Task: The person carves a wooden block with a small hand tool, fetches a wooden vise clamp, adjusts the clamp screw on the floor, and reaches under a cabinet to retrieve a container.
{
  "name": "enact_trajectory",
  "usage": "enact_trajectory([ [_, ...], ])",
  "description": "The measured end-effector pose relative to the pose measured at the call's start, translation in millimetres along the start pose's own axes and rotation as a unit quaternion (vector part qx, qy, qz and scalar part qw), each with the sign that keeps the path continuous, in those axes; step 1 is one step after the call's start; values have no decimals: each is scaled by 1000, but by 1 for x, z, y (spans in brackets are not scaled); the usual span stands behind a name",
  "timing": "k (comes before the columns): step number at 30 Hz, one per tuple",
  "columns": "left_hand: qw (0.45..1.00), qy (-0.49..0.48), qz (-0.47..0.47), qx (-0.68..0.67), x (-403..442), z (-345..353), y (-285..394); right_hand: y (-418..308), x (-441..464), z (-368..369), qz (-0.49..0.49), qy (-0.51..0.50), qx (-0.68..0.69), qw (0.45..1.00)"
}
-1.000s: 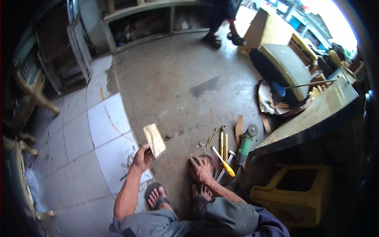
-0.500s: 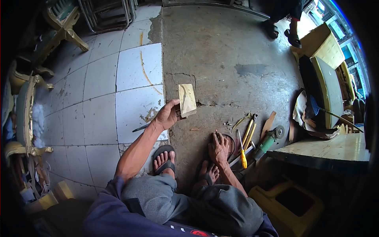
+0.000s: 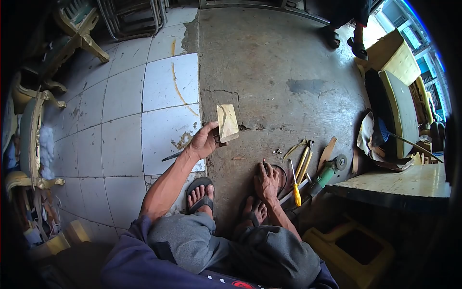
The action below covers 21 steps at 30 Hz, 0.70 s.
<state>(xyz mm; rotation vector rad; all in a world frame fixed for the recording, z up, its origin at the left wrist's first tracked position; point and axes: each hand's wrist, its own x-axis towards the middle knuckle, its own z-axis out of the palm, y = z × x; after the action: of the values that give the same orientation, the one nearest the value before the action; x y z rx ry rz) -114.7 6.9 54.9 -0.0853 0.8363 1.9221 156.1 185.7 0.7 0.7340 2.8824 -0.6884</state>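
Observation:
My left hand holds up a small wooden board, its fingers behind and its thumb at the left edge. A dark curved line runs down the pale face of the board. Low over the concrete, beside my right foot, my right hand is closed with its fingers curled. A small dark thing with a reddish tip shows at those fingers, too small to name. Just right of that hand lie a yellow-handled screwdriver, pincers with yellow handles and a green angle grinder.
Small metal bits and wood scraps lie on the concrete floor. White tiles cover the left side, with carved chair frames beyond. A low table stands at right. Another person's feet are at the back.
The board in my left hand has tilted slightly and its top edge sits a little lower. My right hand has stayed nearly in place.

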Motion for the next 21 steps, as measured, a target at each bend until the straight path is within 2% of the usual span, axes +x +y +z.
enact_trajectory([
  [16,1000,-3,-1,-6,-2,3,0,-2,2,3,14,10,28,999],
  [20,1000,-5,-4,-16,-3,-8,0,12,-3,-6,39,140,108,983],
  [21,997,-77,-16,-27,-7,0,7,14,-5,-11,46,157,85,983],
])
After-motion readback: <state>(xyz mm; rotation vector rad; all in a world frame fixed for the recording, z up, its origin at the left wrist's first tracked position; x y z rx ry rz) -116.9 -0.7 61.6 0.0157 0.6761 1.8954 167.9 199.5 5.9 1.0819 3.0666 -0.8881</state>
